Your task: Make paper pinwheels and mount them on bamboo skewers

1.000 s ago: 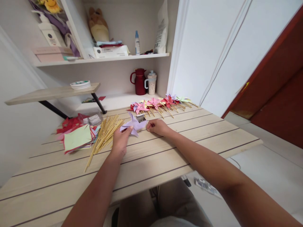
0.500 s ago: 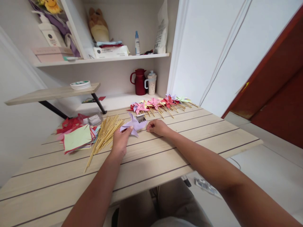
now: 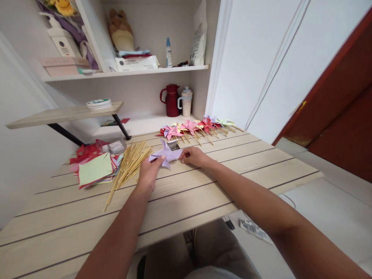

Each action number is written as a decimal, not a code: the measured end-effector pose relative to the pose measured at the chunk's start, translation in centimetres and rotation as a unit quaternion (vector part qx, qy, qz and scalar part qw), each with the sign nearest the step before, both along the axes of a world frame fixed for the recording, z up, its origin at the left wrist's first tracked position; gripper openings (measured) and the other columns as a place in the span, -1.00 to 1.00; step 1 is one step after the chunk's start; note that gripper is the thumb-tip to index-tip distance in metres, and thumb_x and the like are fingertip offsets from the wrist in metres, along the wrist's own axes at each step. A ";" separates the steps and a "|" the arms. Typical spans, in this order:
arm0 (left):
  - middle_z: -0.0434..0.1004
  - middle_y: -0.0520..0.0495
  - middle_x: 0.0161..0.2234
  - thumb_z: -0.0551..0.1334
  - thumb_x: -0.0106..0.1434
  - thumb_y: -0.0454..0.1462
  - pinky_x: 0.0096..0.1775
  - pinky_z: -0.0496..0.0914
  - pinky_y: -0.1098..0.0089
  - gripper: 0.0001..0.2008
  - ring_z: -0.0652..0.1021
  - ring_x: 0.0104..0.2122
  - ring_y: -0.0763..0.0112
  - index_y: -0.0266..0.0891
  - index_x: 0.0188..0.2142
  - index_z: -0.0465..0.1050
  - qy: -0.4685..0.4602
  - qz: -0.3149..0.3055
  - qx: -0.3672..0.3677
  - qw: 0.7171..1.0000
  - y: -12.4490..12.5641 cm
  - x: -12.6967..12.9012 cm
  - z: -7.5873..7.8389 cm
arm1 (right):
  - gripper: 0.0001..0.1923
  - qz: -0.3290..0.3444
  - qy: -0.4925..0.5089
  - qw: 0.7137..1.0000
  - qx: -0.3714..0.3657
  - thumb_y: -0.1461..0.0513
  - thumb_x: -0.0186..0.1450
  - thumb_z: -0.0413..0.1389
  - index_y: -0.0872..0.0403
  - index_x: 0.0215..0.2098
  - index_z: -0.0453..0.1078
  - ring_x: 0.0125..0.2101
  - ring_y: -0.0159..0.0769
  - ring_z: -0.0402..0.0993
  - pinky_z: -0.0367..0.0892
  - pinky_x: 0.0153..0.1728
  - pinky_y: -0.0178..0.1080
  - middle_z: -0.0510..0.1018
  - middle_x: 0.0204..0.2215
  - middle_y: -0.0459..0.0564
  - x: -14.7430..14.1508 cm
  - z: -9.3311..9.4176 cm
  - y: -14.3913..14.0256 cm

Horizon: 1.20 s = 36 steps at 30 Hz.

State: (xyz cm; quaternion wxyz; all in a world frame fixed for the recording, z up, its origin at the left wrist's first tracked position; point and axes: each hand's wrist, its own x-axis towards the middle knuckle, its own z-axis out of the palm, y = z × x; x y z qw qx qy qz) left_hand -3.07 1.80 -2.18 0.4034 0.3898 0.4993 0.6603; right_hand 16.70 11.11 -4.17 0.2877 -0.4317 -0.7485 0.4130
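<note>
A purple paper pinwheel (image 3: 168,154) is pinched at its centre by my left hand (image 3: 148,172), thumb on top. My right hand (image 3: 192,157) is closed in a pinch at the pinwheel's right tip; whatever its fingertips hold is too small to make out. Just behind the pinwheel lies a small open box (image 3: 173,145) with tiny shiny metal pieces in it. A loose pile of thin wooden sticks (image 3: 130,162) spreads out left of my left hand.
Stacked coloured paper sheets (image 3: 95,170) and a clear plastic pack (image 3: 114,147) lie on the left of the slatted table (image 3: 186,201). Finished pinwheels on sticks (image 3: 190,127) line the back. Behind stand a red jug (image 3: 172,101) and a cup (image 3: 186,102). A small raised shelf (image 3: 66,115) stands at left.
The purple pinwheel in my left hand has shifted slightly right, so its right tip now meets my right fingers. My right hand has barely moved.
</note>
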 end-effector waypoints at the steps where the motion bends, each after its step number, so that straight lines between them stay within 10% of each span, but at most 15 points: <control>1: 0.68 -0.19 -0.22 0.51 -0.08 -0.20 -0.02 0.43 0.18 -0.60 0.61 -0.24 0.25 -0.33 -0.24 0.62 0.002 -0.001 -0.001 1.000 0.0 0.0 0.0 | -0.90 0.000 0.001 1.000 0.002 0.35 0.05 0.28 0.09 -0.43 0.54 -0.48 -0.40 0.42 0.27 -0.41 -0.36 0.58 -0.49 -0.12 0.0 -0.1 0.1; 36: 0.68 -0.19 -0.22 0.51 -0.07 -0.22 -0.03 0.44 0.19 -0.62 0.61 -0.25 0.25 -0.33 -0.24 0.62 0.011 -0.003 -0.006 1.000 -0.3 0.1 0.4 | -0.96 -0.023 -0.038 0.999 0.017 0.32 0.07 0.31 0.09 -0.47 0.58 -0.45 -0.35 0.49 0.28 -0.39 -0.33 0.64 -0.50 -0.08 -0.1 0.7 -0.4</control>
